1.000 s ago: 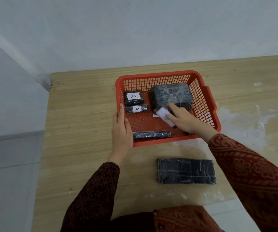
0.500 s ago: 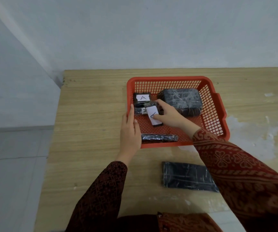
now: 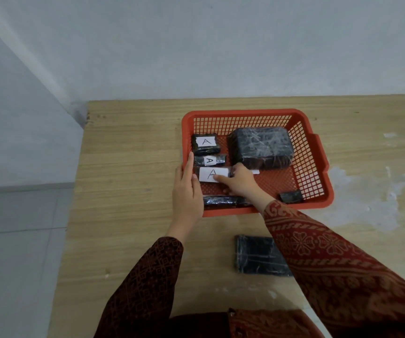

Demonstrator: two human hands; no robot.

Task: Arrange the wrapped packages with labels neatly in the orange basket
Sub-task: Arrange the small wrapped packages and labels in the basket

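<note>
Since half a second ago the labelled package (image 3: pixel 212 175) has swung from standing on end to lying flat along the left wall of the orange basket (image 3: pixel 320 152), its white "A" label facing up, and my right hand (image 3: pixel 239 182) has followed it leftward. Right fingers pinch that package at its right end, thumb laid over the label. My left hand (image 3: pixel 187 191) rests flat, fingers pressed together, against the outside of the basket's left wall, gripping nothing. Behind the held package, towards the far left corner, sit two smaller packages (image 3: pixel 206 143) marked "A", one behind the other. A big wrapped block (image 3: pixel 261 146) fills the far right part. Along the near wall lies a long thin package (image 3: pixel 223 200), and a small dark one (image 3: pixel 291 196) sits in the near right corner. On the table (image 3: pixel 128 167), near its front edge, a flat black package (image 3: pixel 257 257) lies outside the basket
</note>
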